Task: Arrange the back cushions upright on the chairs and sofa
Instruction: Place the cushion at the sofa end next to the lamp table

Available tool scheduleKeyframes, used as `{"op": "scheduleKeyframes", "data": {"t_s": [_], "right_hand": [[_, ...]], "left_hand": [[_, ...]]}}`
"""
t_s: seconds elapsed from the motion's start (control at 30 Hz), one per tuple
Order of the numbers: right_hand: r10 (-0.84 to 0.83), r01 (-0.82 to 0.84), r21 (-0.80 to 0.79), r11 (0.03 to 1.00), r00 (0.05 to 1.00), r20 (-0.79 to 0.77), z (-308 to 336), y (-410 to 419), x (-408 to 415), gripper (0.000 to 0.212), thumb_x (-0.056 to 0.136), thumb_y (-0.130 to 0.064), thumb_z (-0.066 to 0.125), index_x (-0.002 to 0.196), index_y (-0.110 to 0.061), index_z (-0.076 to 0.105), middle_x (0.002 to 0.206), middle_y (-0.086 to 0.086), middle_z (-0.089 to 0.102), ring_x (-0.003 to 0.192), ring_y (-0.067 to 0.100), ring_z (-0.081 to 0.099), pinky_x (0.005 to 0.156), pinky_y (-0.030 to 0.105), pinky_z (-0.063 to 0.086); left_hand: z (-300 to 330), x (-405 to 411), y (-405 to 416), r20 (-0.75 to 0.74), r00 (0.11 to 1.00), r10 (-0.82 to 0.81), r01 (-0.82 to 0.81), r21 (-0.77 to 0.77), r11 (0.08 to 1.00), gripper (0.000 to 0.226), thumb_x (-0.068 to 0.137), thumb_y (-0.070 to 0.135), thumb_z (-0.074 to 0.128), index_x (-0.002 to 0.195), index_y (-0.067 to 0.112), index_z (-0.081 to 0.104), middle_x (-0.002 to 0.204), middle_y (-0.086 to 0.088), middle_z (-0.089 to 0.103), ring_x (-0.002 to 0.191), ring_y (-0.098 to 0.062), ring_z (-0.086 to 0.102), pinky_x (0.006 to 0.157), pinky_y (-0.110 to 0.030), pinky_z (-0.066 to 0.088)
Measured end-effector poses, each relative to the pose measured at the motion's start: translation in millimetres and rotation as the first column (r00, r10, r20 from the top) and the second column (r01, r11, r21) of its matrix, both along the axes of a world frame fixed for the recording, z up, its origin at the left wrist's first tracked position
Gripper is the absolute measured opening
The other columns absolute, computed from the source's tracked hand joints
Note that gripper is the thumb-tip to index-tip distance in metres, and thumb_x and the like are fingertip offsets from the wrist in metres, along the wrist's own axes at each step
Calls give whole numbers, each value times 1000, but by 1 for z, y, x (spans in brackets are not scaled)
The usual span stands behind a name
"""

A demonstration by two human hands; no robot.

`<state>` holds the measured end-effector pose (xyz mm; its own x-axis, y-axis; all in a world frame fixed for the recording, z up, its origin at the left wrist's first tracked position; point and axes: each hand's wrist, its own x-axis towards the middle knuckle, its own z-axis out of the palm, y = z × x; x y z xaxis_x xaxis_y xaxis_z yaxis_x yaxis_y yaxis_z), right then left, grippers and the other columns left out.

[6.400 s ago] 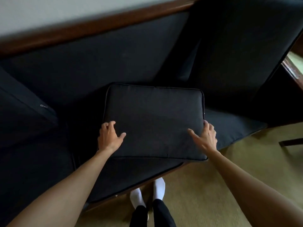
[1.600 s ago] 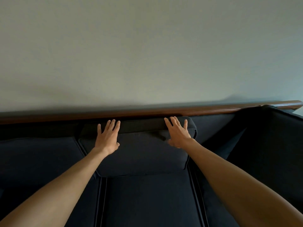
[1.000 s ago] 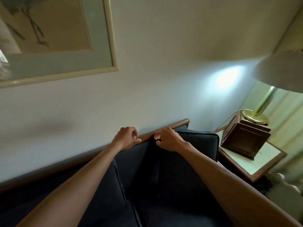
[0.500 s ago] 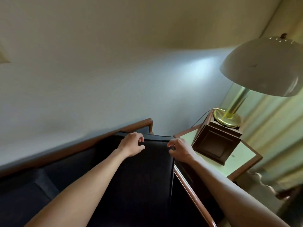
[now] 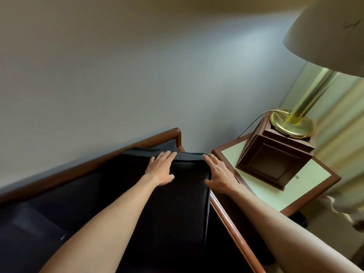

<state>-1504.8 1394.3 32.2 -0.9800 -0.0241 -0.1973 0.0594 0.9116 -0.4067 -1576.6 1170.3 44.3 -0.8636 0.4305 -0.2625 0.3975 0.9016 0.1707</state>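
The wall [image 5: 118, 75] fills the upper half of the view, plain and pale. Below it, the sofa [image 5: 49, 203] runs along the wall, dark upholstery inside a brown wooden frame [image 5: 232, 225] whose corner post rises at the end nearest the side table. The cushion [image 5: 177, 203] stands at that end of the sofa, upright against the armrest rail, its top edge level with the corner of the frame and its face turned toward the seat. Its fabric is dark and its lower part is lost in shadow.

To the right of the sofa stands the side table [image 5: 307, 184], pale top with a brown border, just beside the armrest. On it rests a brown wooden box [image 5: 271, 158], and on the box a brass lamp [image 5: 295, 119] with a pale shade at the upper right edge of the view. A curtain [image 5: 342, 134] hangs behind the table.

Your left hand [image 5: 160, 168] lies flat on the face of the cushion near its top edge, fingers extended and close together, gripping nothing. Your right hand [image 5: 218, 174] rests at the cushion's right top corner, fingers extended along the edge, thumb spread toward the left, likewise not closed on anything. Both forearms are bare.
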Motion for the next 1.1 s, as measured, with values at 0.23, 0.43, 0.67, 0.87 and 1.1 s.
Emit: {"op": "scheduleKeyframes", "data": {"t_s": [0.23,0.43,0.67,0.87,1.1], "right_hand": [[-100,86,-155,984,991,-90,-19,-11,12,77,70,-22,73,139,-25,38,151,2,26,142,25,22,106,44,41],[-108,50,-358,933,984,-143,-7,-25,50,54,65,-19,76,107,-25,43,138,1,29,109,23,47,82,39,54],[-180,18,-500,866,944,-278,-1,-38,106,71,56,-31,80,114,-21,40,124,-3,38,112,12,46,84,28,52],[-171,209,-686,697,977,125,-50,-42,160,136,46,-36,97,151,-38,10,144,-23,37,133,-5,39,106,21,38],[-259,294,-533,793,956,141,-73,-81,173,101,39,-29,95,126,-21,44,110,-16,56,108,12,56,78,20,42]], "left_hand": [[-8,24,-4,-75,997,32,-31,8,999,95,69,43,75,149,23,28,157,1,27,145,-23,23,108,-50,33],[23,44,-10,-265,956,-126,108,-82,991,73,51,63,78,105,25,46,120,3,48,112,-20,45,91,-43,35],[38,60,-21,99,953,-286,288,-8,957,142,38,66,86,150,27,9,159,-4,19,147,-24,18,117,-63,11],[29,98,-32,3,953,-304,304,36,952,122,40,67,82,143,27,31,136,6,46,123,-19,43,108,-50,29],[40,132,-77,-93,969,-230,239,101,966,115,43,62,84,142,26,36,133,6,52,120,-18,48,103,-51,34]]}}
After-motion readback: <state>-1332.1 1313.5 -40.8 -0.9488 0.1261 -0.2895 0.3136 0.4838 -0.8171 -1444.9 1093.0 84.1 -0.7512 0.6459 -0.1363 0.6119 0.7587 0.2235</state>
